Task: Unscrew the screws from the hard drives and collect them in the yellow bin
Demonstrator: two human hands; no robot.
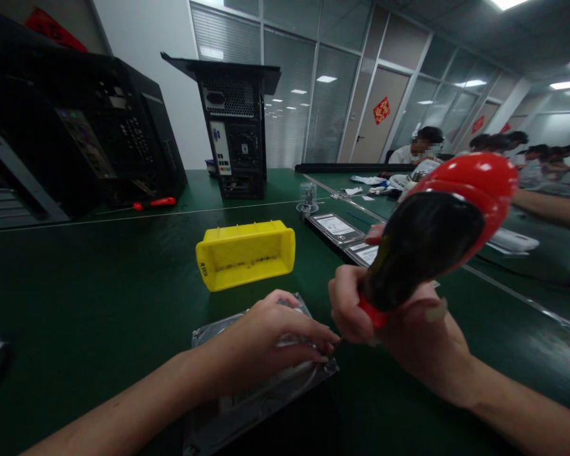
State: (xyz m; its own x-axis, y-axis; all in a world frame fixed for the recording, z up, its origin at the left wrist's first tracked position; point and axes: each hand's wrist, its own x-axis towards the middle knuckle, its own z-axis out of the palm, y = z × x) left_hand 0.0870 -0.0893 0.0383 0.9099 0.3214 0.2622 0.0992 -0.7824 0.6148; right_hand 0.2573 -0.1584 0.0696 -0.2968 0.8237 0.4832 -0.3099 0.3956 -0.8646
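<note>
A large red and black screwdriver (422,234) is gripped by my right hand (408,323), its handle rising toward the camera. The thin tip points down and left to the right corner of a silver hard drive (275,405), which lies on the table in front of me. My left hand (285,329) rests over this drive. Its thumb and fingertips come together at the screwdriver's tip by the drive's corner; what they pinch is too small to make out. Just beyond stands a yellow bin (247,253), tipped with its open side facing me.
Two more hard drives (335,225) lie in a row beyond my right hand, beside a small clear container (308,197). Black computer cases (240,133) stand at the back and left. A red-handled screwdriver (154,203) lies at left. Other people (420,149) sit across the table.
</note>
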